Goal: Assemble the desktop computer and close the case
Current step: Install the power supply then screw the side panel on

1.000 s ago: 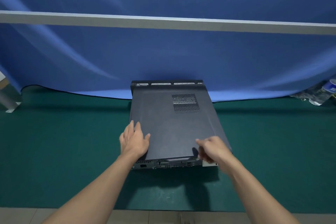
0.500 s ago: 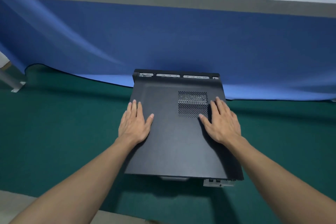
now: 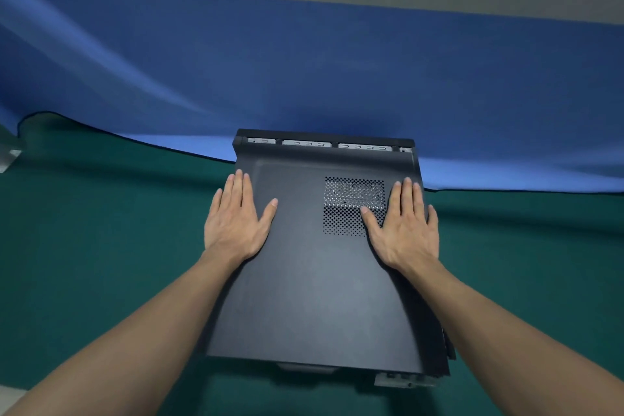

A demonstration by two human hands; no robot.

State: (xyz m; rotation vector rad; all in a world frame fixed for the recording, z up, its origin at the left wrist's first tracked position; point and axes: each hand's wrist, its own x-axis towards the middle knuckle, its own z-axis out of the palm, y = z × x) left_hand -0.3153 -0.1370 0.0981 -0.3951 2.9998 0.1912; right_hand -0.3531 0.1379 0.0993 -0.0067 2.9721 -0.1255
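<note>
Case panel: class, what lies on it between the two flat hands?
In the head view, bare panel beside the left hand, then the perforated vent, touched by the right hand.

Table under dark green cloth (image 3: 101,263). Black computer case (image 3: 314,297) lies flat on it, side panel up, vent holes toward its far end. Green shows left, right and in front of the case. Blue backdrop cloth (image 3: 304,78) hangs behind, hem lying on the green right at the case's far end.

Blue curtain (image 3: 304,78) stands behind the case (image 3: 314,280); 2 sides open.
</note>
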